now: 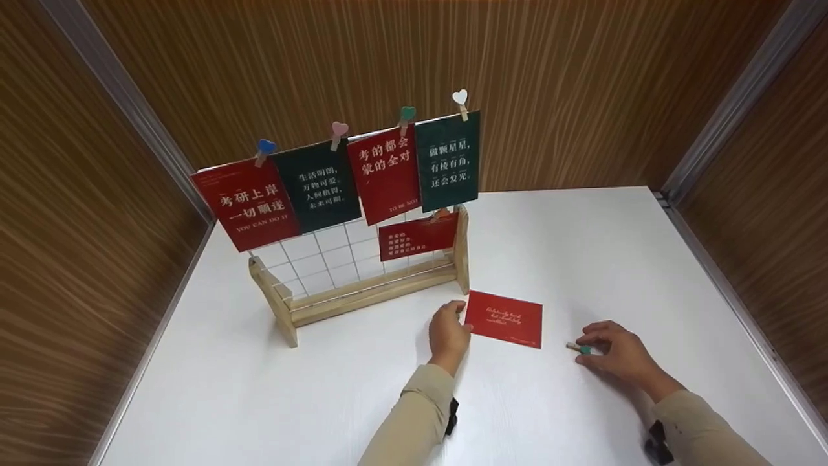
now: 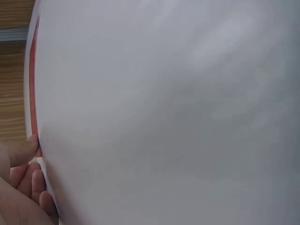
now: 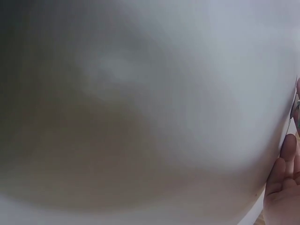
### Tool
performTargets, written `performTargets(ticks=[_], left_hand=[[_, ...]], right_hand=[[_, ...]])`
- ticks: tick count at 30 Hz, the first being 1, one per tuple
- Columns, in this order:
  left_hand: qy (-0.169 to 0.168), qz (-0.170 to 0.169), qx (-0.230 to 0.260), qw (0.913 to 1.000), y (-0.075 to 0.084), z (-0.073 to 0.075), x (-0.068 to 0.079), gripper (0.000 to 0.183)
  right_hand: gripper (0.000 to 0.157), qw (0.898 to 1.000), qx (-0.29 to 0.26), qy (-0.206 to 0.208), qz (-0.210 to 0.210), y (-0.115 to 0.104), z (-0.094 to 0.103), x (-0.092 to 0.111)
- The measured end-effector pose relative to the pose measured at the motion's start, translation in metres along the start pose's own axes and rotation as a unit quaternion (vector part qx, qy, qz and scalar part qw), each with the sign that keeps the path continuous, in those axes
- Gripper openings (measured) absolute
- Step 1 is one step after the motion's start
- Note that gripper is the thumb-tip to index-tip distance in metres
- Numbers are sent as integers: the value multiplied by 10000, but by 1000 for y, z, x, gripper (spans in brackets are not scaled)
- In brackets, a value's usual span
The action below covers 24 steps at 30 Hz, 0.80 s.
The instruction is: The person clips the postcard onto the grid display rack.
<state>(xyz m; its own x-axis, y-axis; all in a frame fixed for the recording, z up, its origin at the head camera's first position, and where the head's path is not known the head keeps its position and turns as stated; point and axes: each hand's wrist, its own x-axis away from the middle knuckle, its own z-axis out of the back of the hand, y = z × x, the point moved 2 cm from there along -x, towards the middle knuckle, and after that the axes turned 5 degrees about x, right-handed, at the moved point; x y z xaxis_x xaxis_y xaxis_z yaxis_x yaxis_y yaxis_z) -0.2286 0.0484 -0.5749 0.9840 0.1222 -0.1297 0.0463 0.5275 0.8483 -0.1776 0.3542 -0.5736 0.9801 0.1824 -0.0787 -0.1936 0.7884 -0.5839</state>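
A red card (image 1: 504, 318) with white script lies on the white table. My left hand (image 1: 449, 333) is at its left edge and pinches it there; in the left wrist view the thumb (image 2: 26, 151) lies over the card's thin red edge (image 2: 33, 89). To the right of the card, my right hand (image 1: 618, 353) has thumb and fingers around a small clothespin (image 1: 577, 348) with a green head, low over the table. In the right wrist view only part of that hand (image 3: 283, 183) shows at the right border.
A wire grid rack (image 1: 330, 249) on a wooden stand (image 1: 375, 291) stands at the back left. Red and green cards hang along its top from heart clothespins, such as the white one (image 1: 460, 98). A smaller-looking red card (image 1: 417, 238) hangs lower right. Wood-grain walls (image 1: 362, 71) surround the table.
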Motion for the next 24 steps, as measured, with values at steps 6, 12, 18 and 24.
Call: performTargets(ticks=[6,12,18,24], left_hand=[[-187,418,368,9983,0,6,0,35],[-224,585,243,9977,0,7,0,29],[-222,575,-188,9979,2,9,-3,24],[-205,522,-148,9983,1,10,-4,21]], right_hand=[[20,9998,85,-28,-173,2,0,0],[21,9996,161,-39,-240,-1,-1,-1],[21,9997,184,20,-181,-2,-2,-2],[21,9997,144,13,-182,-1,-1,-3]])
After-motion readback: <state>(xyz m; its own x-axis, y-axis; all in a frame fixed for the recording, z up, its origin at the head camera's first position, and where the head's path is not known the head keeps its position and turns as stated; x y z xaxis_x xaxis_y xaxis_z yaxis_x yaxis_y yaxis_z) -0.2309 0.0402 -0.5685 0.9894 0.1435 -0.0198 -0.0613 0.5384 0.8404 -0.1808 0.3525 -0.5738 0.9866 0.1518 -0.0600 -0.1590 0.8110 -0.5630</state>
